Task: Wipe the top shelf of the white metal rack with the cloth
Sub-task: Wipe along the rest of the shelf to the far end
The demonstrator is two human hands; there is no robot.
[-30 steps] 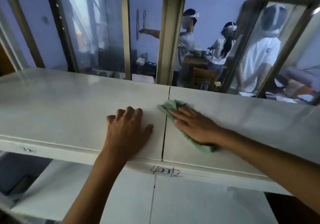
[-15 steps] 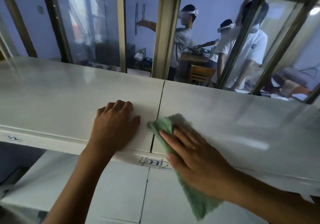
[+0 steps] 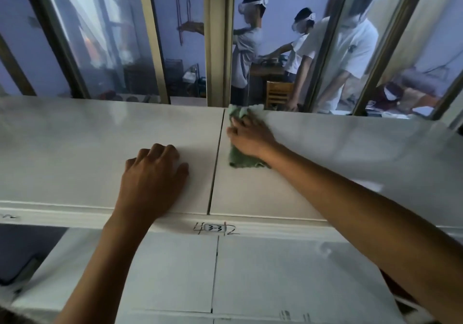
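The white top shelf point(image 3: 338, 153) of the metal rack runs across the whole view, split by a seam near the middle. A green cloth point(image 3: 239, 159) lies on the right panel just beside the seam, reaching to the shelf's back edge. My right hand point(image 3: 251, 137) presses flat on the cloth, fingers pointing toward the back edge; much of the cloth is hidden under it. My left hand point(image 3: 154, 175) rests palm down on the left panel near the front edge, fingers slightly bent, holding nothing.
A lower white shelf point(image 3: 275, 278) sits below, with a label "3-3" point(image 3: 216, 228) on the front rail. Right behind the top shelf stand window frames point(image 3: 216, 38) and glass. Several people are in the room beyond the glass.
My right hand has pushed the cloth from the shelf's front edge away to the back edge, along the seam. My left hand has stayed in place.
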